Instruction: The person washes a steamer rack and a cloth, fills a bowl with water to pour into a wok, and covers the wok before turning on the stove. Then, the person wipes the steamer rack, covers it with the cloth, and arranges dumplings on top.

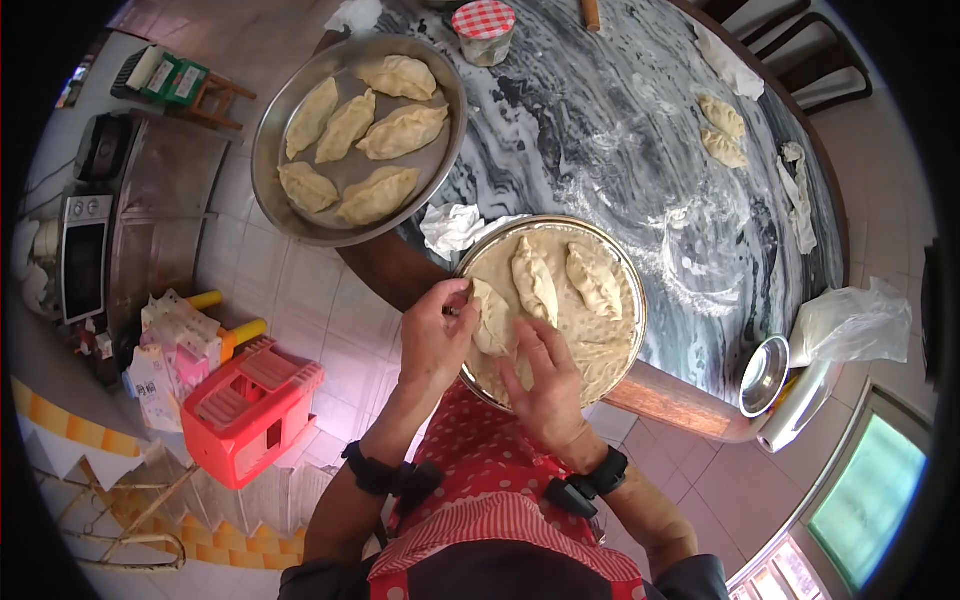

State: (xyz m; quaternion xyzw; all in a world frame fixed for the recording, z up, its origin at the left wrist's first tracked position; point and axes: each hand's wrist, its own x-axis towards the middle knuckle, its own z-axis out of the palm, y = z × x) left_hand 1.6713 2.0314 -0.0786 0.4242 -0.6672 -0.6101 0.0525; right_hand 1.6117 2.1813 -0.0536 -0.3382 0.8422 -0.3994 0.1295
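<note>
A pale pleated dumpling is at the left side of the round metal tray. My left hand pinches its upper end between thumb and fingers. My right hand has its thumb and fingertips at the dumpling's lower right end, bent around it. Just right of it lies a second dumpling, and a third dumpling rests farther right. The tray's floor looks coated in pale flour. Whether the held dumpling touches the tray is hard to make out.
A larger metal pan with several dumplings stands upper left on the marble table. Behind it is a jar with a checked lid. Two dumplings lie at the right. A metal bowl sits by the right edge; a red stool stands left.
</note>
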